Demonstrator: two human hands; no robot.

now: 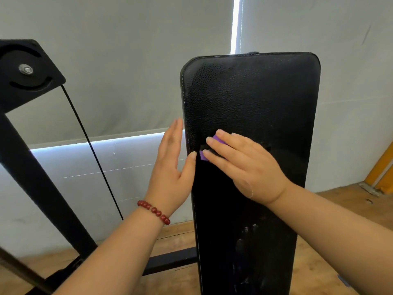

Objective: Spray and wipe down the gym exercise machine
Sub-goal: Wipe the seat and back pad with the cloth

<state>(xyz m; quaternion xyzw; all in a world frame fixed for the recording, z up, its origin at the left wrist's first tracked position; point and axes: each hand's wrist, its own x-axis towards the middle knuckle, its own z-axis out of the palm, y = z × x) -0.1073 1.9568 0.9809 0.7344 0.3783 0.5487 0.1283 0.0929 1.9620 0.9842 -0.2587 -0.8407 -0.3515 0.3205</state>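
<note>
Risk, cloth: the purple cloth (219, 139) is small and mostly hidden under the fingers, so it could bunch up or slide out, leaving bare skin rubbing the pad.
Risk, coverage: short strokes near the centre may miss the top edge at 12 o'clock and the smeared patch at 6 o'clock.
Risk, pad: a hard push could rock the upright pad if the bracing hand slips off its edge.
Pad (251, 99): black, pebbled, stitched along its 9 o'clock edge, standing tall from the view's centre toward 5 o'clock. It is hazy up top, with pale streaks low down.
Right hand (240, 165): fingers lie long and close together, pressing the cloth flat.
Left hand (172, 165): fingers straight and together along the pad's 9 o'clock edge, thumb on its face.
Pulley (25, 70): at 10 o'clock, well apart.
</note>
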